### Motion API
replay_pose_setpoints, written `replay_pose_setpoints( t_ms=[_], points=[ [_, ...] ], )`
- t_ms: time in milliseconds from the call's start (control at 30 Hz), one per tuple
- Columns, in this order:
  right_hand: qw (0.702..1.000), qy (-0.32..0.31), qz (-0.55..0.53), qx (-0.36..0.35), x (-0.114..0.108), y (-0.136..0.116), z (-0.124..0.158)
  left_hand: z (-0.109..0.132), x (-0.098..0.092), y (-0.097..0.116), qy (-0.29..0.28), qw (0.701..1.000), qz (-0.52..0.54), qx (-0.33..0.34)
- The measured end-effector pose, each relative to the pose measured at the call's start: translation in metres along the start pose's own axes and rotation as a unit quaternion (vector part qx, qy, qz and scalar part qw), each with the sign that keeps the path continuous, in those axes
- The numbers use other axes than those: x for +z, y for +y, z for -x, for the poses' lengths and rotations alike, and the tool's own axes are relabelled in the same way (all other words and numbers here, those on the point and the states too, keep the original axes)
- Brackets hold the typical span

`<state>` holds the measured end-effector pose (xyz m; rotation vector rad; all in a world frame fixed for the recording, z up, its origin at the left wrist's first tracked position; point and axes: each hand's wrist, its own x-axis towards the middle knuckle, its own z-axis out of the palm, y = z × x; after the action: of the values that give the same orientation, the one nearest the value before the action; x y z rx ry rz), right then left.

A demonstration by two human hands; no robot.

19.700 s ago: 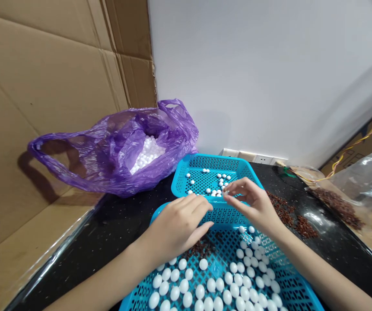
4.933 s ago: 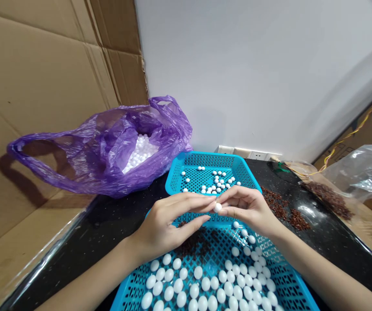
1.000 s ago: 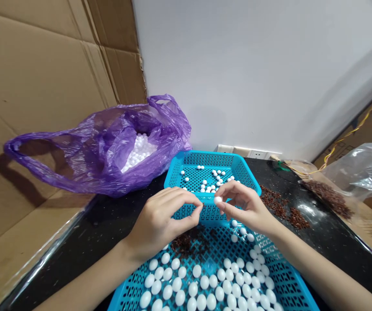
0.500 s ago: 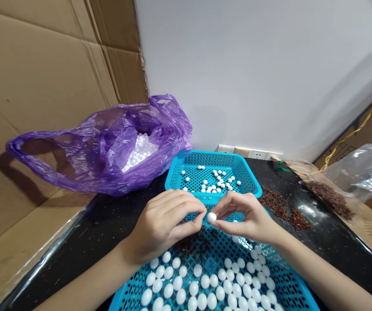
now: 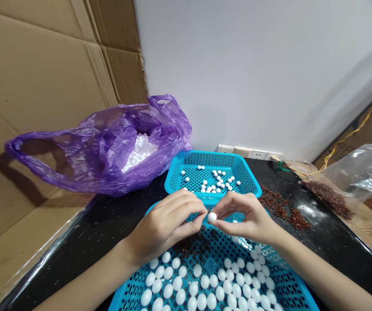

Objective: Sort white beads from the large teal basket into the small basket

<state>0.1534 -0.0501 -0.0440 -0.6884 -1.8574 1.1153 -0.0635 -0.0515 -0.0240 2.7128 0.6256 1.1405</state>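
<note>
My right hand (image 5: 244,218) pinches a white bead (image 5: 211,217) between thumb and fingers above the near blue basket (image 5: 294,289). My left hand (image 5: 168,224) is curled, its fingertips meeting the same bead from the left. Below the hands the near basket holds several white oval beads (image 5: 205,287) and a heap of dark brown bits (image 5: 194,246). Beyond the hands a smaller blue basket (image 5: 176,177) holds several small white beads (image 5: 216,183).
A purple plastic bag (image 5: 108,147) with white beads inside lies at the left on the black counter (image 5: 108,229). Brown bits (image 5: 279,209) are scattered right of the baskets. A clear bag (image 5: 364,172) lies far right. Cardboard (image 5: 43,86) stands along the left; white wall behind.
Over the last second my right hand brought the bead from over the far basket's rim down and toward me. My left fingertips closed onto the bead.
</note>
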Motion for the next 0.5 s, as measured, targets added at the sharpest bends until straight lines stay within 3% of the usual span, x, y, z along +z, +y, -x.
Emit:
replay_pose_setpoints(
  t_ms=[500],
  points=[
    [1.000, -0.004, 0.004, -0.001, -0.0005, 0.0030, 0.0007, 0.0003, 0.0023, -0.0011, -0.013, 1.000, 0.013, 0.005]
  ],
)
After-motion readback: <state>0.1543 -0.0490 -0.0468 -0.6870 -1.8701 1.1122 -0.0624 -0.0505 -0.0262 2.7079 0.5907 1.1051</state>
